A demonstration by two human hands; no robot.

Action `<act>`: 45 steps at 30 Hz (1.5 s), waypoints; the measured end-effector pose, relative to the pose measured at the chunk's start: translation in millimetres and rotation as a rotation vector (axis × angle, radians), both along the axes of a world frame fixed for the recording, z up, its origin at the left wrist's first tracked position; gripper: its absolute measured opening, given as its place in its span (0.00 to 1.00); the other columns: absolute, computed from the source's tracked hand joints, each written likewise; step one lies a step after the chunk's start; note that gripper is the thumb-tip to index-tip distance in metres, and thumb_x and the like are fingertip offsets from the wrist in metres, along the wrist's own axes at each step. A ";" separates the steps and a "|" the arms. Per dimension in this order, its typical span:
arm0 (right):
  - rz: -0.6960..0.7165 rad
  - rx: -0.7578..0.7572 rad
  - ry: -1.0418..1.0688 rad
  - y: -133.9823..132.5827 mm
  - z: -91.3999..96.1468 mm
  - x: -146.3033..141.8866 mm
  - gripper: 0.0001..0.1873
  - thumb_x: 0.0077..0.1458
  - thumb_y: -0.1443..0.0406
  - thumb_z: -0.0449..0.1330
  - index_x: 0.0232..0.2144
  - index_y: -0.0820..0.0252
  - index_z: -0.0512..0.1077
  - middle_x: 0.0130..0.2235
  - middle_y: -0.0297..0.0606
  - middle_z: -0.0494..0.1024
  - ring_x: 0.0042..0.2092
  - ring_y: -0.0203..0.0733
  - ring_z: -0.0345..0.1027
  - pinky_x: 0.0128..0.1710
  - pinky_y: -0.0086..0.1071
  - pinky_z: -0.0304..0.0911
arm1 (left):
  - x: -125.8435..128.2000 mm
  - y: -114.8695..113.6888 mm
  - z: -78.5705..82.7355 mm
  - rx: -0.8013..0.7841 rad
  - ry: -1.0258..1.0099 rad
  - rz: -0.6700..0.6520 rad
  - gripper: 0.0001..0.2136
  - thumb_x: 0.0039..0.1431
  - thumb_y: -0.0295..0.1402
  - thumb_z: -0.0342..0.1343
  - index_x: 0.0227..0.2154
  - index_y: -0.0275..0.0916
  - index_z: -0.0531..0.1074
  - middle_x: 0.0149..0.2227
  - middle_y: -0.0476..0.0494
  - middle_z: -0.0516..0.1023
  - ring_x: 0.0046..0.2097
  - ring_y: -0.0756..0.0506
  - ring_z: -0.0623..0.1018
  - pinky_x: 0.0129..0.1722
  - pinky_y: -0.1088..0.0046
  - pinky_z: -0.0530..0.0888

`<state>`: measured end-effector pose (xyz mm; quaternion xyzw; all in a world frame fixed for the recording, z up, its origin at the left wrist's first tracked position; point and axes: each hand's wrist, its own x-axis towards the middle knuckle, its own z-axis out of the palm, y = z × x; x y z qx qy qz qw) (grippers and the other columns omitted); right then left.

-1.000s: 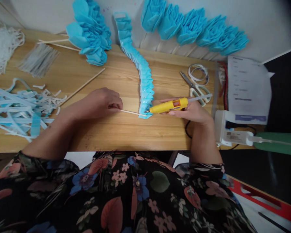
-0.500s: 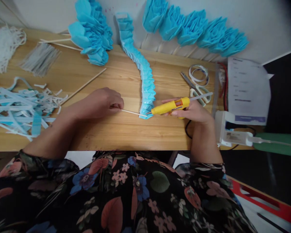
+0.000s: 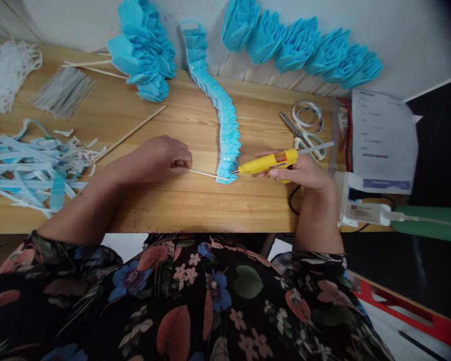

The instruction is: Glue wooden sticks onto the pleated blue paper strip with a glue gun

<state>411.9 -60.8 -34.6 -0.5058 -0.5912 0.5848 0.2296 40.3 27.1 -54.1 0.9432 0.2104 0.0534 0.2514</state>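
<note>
Yellow glue gun (image 3: pixel 266 163), gripped by the curled fingers of the right hand (image 3: pixel 304 173), points at one pleated blue paper chain (image 3: pixel 225 125) on the bench (image 3: pixel 195 205). The left hand (image 3: pixel 154 160) fingers pinch one thin stick (image 3: pixel 206 174), its held end hidden and its tip seemingly touching the paper.

This looks like a paper-craft workshop corner. A plain wooden desk (image 3: pixel 195 205) stands against a white wall, with finished blue tissue flowers (image 3: pixel 300 47) propped along it at 12 and 1 o'clock. Paper offcuts (image 3: pixel 30 168) pile up at 9 o'clock and wooden sticks (image 3: pixel 130 133) lie at 10. Scissors (image 3: pixel 302 134), tape rolls (image 3: pixel 307 111) and a yellow glue gun (image 3: pixel 266 162) are at 3, near a white power strip (image 3: pixel 361 210).
</note>
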 end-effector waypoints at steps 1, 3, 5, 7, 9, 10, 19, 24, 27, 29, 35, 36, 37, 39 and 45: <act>-0.004 -0.004 -0.014 0.4 -0.9 -0.4 0.28 0.51 0.56 0.76 0.52 0.59 0.81 0.37 0.40 0.88 0.41 0.45 0.83 0.47 0.36 0.76 | 0.2 -0.2 0.1 0.002 0.000 0.004 0.11 0.66 0.31 0.52 0.30 0.39 0.78 0.32 0.44 0.80 0.35 0.46 0.76 0.37 0.71 0.65; -0.028 0.000 -0.052 1.1 -3.1 -1.4 0.29 0.49 0.55 0.76 0.52 0.59 0.82 0.39 0.40 0.88 0.43 0.47 0.83 0.49 0.38 0.76 | 0.5 -0.4 0.3 0.006 -0.001 0.008 0.12 0.66 0.31 0.52 0.30 0.39 0.78 0.31 0.44 0.80 0.34 0.46 0.76 0.37 0.71 0.65; -0.047 0.011 -0.085 1.4 -4.8 -1.9 0.29 0.48 0.54 0.77 0.52 0.59 0.82 0.40 0.40 0.88 0.44 0.48 0.83 0.50 0.39 0.76 | 0.6 -0.5 0.6 0.009 -0.001 0.006 0.12 0.66 0.31 0.52 0.30 0.39 0.78 0.32 0.45 0.80 0.35 0.46 0.76 0.37 0.71 0.65; -0.048 0.026 -0.095 1.2 -5.3 -1.2 0.30 0.48 0.53 0.77 0.52 0.58 0.82 0.41 0.40 0.88 0.45 0.48 0.83 0.50 0.39 0.76 | 0.6 -0.6 0.9 0.011 0.001 0.003 0.12 0.66 0.31 0.51 0.30 0.39 0.78 0.32 0.44 0.80 0.35 0.46 0.76 0.37 0.71 0.65; -0.051 0.040 -0.095 0.3 -4.3 0.6 0.30 0.49 0.53 0.77 0.52 0.57 0.82 0.41 0.39 0.88 0.45 0.47 0.83 0.50 0.39 0.76 | 0.4 -0.6 1.0 0.015 -0.003 -0.001 0.12 0.66 0.31 0.51 0.30 0.38 0.78 0.32 0.44 0.80 0.35 0.46 0.76 0.37 0.71 0.65; -0.056 0.042 -0.091 -0.3 -3.4 1.6 0.29 0.49 0.54 0.76 0.52 0.57 0.81 0.41 0.39 0.88 0.45 0.47 0.83 0.50 0.38 0.76 | 0.4 -0.6 1.0 0.015 -0.007 -0.003 0.12 0.66 0.31 0.51 0.30 0.38 0.78 0.32 0.44 0.80 0.35 0.46 0.76 0.37 0.70 0.65; -0.040 0.005 -0.072 0.3 -2.1 -0.7 0.29 0.49 0.54 0.77 0.52 0.58 0.81 0.39 0.40 0.89 0.45 0.49 0.84 0.51 0.39 0.76 | 0.4 -0.8 -0.7 0.017 0.011 0.014 0.11 0.65 0.31 0.52 0.30 0.39 0.78 0.32 0.44 0.81 0.35 0.46 0.77 0.37 0.71 0.65; -0.059 -0.007 -0.077 2.6 -3.1 -3.6 0.28 0.48 0.55 0.77 0.50 0.60 0.82 0.39 0.40 0.88 0.45 0.49 0.83 0.52 0.39 0.74 | -0.6 0.3 -3.7 0.021 -0.069 -0.009 0.11 0.66 0.31 0.52 0.30 0.39 0.78 0.31 0.44 0.80 0.34 0.45 0.76 0.36 0.70 0.66; -0.051 -0.004 -0.068 3.1 -2.3 -3.1 0.28 0.48 0.55 0.77 0.50 0.61 0.82 0.38 0.42 0.88 0.44 0.49 0.82 0.50 0.38 0.74 | -0.5 0.7 -3.0 0.008 -0.074 -0.022 0.11 0.66 0.30 0.52 0.30 0.39 0.78 0.31 0.44 0.81 0.34 0.46 0.76 0.37 0.70 0.66; -0.040 -0.001 -0.073 3.5 -2.4 -2.4 0.29 0.49 0.54 0.76 0.51 0.61 0.82 0.39 0.42 0.88 0.43 0.50 0.82 0.48 0.37 0.74 | -0.3 0.8 -2.2 -0.006 -0.077 -0.029 0.11 0.65 0.30 0.52 0.30 0.39 0.78 0.31 0.44 0.81 0.33 0.46 0.76 0.37 0.70 0.66; -0.014 0.028 -0.093 5.6 -3.2 -1.6 0.31 0.48 0.52 0.76 0.52 0.58 0.82 0.42 0.41 0.89 0.41 0.49 0.82 0.39 0.36 0.74 | 0.2 1.8 -1.0 0.016 -0.074 -0.036 0.11 0.65 0.29 0.52 0.30 0.38 0.77 0.31 0.44 0.81 0.33 0.47 0.77 0.37 0.72 0.66; -0.013 0.033 -0.103 6.0 -3.4 -1.7 0.32 0.47 0.52 0.76 0.53 0.58 0.82 0.41 0.40 0.88 0.40 0.48 0.82 0.37 0.35 0.73 | 0.3 1.8 -0.9 0.023 -0.072 -0.040 0.10 0.65 0.29 0.52 0.30 0.38 0.77 0.31 0.44 0.81 0.33 0.47 0.77 0.37 0.72 0.66; -0.013 0.037 -0.114 6.4 -3.8 -1.6 0.33 0.47 0.52 0.76 0.53 0.58 0.82 0.40 0.40 0.88 0.38 0.46 0.81 0.34 0.33 0.72 | 0.5 1.7 -0.9 0.034 -0.072 -0.042 0.10 0.65 0.30 0.52 0.30 0.38 0.77 0.31 0.44 0.81 0.33 0.47 0.77 0.36 0.72 0.66; -0.009 0.036 -0.126 7.3 -5.2 -1.6 0.33 0.49 0.51 0.75 0.55 0.58 0.81 0.37 0.38 0.88 0.34 0.42 0.78 0.29 0.30 0.68 | 0.8 1.2 -1.3 0.060 -0.078 -0.037 0.10 0.64 0.29 0.52 0.30 0.38 0.77 0.32 0.44 0.81 0.33 0.47 0.77 0.36 0.72 0.66; -0.011 0.043 -0.077 12.7 -7.8 -7.2 0.31 0.50 0.49 0.73 0.52 0.62 0.82 0.35 0.40 0.86 0.28 0.34 0.70 0.26 0.26 0.64 | -3.4 4.4 -7.9 0.117 -0.086 0.004 0.10 0.65 0.30 0.52 0.31 0.38 0.77 0.33 0.43 0.81 0.34 0.46 0.76 0.38 0.70 0.66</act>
